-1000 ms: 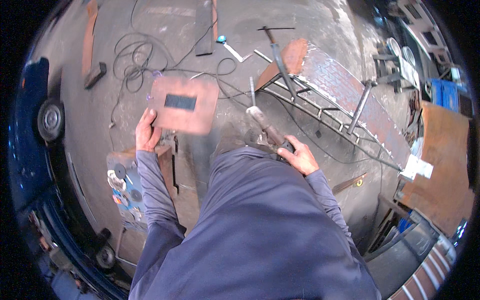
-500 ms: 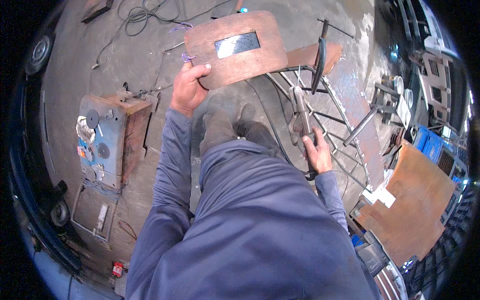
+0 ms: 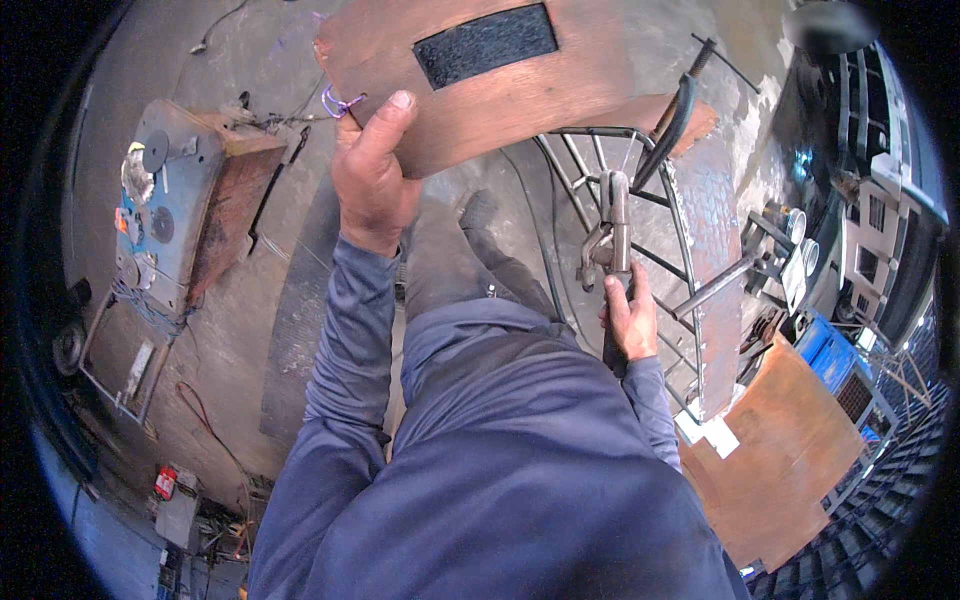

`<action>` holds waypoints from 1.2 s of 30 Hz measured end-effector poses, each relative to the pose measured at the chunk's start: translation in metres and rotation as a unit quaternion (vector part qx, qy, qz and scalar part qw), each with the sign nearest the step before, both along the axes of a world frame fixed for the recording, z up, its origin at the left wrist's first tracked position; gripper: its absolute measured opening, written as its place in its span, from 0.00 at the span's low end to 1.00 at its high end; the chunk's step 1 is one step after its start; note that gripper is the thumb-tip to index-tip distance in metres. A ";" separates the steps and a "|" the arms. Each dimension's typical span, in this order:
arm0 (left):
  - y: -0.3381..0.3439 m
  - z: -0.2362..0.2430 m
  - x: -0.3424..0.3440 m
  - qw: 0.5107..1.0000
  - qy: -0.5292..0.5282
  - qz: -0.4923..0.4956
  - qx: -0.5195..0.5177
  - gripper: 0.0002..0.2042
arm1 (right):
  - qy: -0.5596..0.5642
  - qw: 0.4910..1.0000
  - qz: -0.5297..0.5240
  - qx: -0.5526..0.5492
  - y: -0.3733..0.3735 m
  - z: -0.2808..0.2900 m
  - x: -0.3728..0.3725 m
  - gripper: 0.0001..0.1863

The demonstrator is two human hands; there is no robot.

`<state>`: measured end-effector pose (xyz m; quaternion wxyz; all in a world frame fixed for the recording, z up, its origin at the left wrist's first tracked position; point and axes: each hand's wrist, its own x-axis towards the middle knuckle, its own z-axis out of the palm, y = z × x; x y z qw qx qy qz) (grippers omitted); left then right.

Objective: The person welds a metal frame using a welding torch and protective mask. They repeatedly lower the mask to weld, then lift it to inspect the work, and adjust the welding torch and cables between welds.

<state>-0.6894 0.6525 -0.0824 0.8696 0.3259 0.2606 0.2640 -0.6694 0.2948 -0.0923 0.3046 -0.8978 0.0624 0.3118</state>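
Observation:
My left hand (image 3: 375, 185) is closed on the lower left edge of a hand-held welding shield (image 3: 500, 120), its thumb lying on the near face. The shield is a reddish-brown board with a dark rectangular window (image 3: 485, 48) and purple wire (image 3: 340, 101) at its left edge; its top runs out of view. My right hand (image 3: 632, 320) grips the handle of a welding electrode holder (image 3: 617, 225). A thin electrode (image 3: 629, 152) sticks up from its jaws. Beyond the holder stands a frame of welded metal bars (image 3: 684, 235), beside a clamp (image 3: 674, 128).
To the left is a rusty-sided metal block (image 3: 235, 190) with discs on top. A rusty sheet (image 3: 775, 460) lies at the lower right, near a blue crate (image 3: 830, 345). Cables (image 3: 540, 230) run across the floor near my feet. White cans (image 3: 795, 225) stand at the right.
My left hand has raised the welding shield, and it looks larger and nearer. Its window has gone from bright glare to dark. My right hand keeps hold of the electrode holder, almost in place.

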 end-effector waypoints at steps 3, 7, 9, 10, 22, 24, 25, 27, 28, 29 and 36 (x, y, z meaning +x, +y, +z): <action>-0.007 -0.002 0.001 0.999 -0.019 0.019 0.029 0.16 | -0.005 1.000 -0.017 -0.020 0.005 0.001 0.004 0.32; -0.011 -0.003 0.007 0.998 -0.053 0.029 0.025 0.17 | 0.011 0.999 -0.031 -0.006 0.007 0.004 0.005 0.29; -0.011 -0.003 0.006 0.998 -0.058 0.017 0.022 0.18 | -0.002 0.999 -0.033 -0.001 0.007 0.002 0.004 0.28; -0.011 -0.003 0.005 0.998 -0.060 0.011 0.020 0.18 | -0.008 0.999 -0.034 0.003 0.008 0.002 0.003 0.28; -0.023 0.004 0.017 0.993 -0.113 0.004 0.035 0.16 | -0.011 1.000 -0.010 -0.016 0.009 0.001 0.009 0.29; -0.027 0.006 0.019 0.993 -0.117 0.011 0.030 0.16 | -0.018 1.000 -0.018 -0.009 0.004 -0.003 0.007 0.29; -0.028 0.007 0.019 0.992 -0.119 0.013 0.027 0.16 | -0.022 0.999 -0.022 -0.005 0.002 -0.005 0.006 0.29; -0.029 0.009 0.016 0.992 -0.123 -0.016 -0.004 0.17 | -0.015 1.000 -0.026 -0.003 0.003 -0.004 0.007 0.28; -0.030 0.010 0.014 0.992 -0.124 -0.030 -0.020 0.17 | -0.012 1.000 -0.028 -0.003 0.005 -0.003 0.008 0.27; -0.032 0.009 0.013 0.992 -0.117 -0.041 -0.009 0.17 | -0.010 1.000 -0.025 -0.003 0.005 -0.002 0.009 0.28; -0.048 0.012 0.010 0.985 -0.076 -0.142 0.070 0.22 | -0.017 0.999 -0.038 -0.008 0.002 -0.007 0.010 0.27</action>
